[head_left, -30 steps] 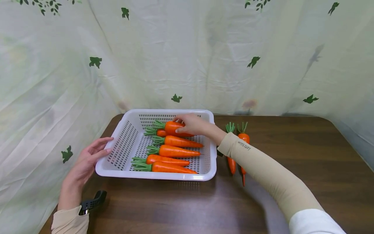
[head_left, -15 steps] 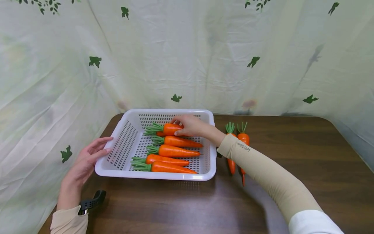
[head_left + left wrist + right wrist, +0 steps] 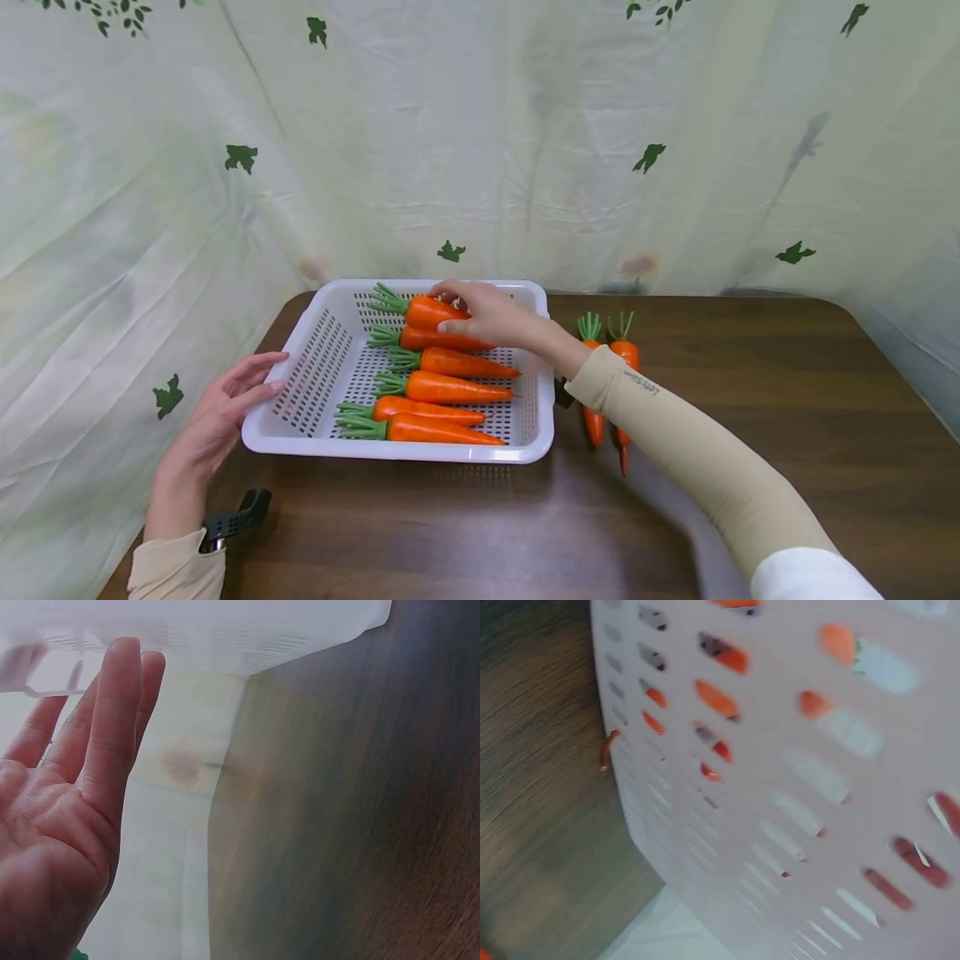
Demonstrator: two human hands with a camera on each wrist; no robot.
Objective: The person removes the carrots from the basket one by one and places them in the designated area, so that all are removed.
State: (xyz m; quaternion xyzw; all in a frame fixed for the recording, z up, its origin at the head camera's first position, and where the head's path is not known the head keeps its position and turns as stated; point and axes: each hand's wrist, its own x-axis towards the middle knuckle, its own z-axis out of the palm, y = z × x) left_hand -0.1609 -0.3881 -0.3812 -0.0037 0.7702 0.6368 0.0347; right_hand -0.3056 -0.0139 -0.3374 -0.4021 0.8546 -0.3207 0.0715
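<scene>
In the head view my right hand [image 3: 487, 315] holds an orange carrot [image 3: 426, 312] with green stems at the back of a white perforated basket [image 3: 397, 452]. The fingers lie over its far side and the thumb on the near side. Another carrot [image 3: 417, 337] lies just in front of it, partly under the hand. Several more carrots [image 3: 453, 388] lie in a row toward the basket's front, stems to the left. My left hand [image 3: 217, 421] touches the basket's left side with fairly straight fingers; in the left wrist view those fingers [image 3: 112, 720] reach up to the basket wall.
Two carrots [image 3: 625, 354] lie on the brown wooden table [image 3: 757, 417] right of the basket, partly hidden by my right sleeve [image 3: 675, 433]. A pale curtain with leaf prints [image 3: 525, 167] hangs behind. The right wrist view mostly shows the basket's slotted wall [image 3: 727, 787].
My right hand has shifted the held carrot backward, from over the neighbouring carrot to the basket's back wall. The neighbouring carrot now shows more. My left hand stays at the basket's side.
</scene>
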